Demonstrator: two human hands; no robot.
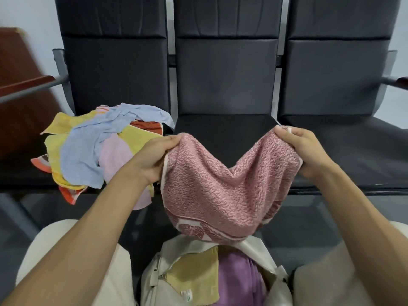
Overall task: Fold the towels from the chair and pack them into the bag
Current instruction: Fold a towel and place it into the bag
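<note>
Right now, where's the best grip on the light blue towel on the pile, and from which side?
Probably the near edge of the light blue towel, approached from the front and above. It lies topmost on the pile, and that edge lies loose by the seat front, nothing covering it.

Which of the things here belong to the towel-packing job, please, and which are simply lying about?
Job in hand: pink towel, gripped by the left hand and right hand; towel pile on the left chair; cream bag holding a yellow towel and a purple towel.

Lying about: middle chair; right chair; brown wooden furniture.
</note>
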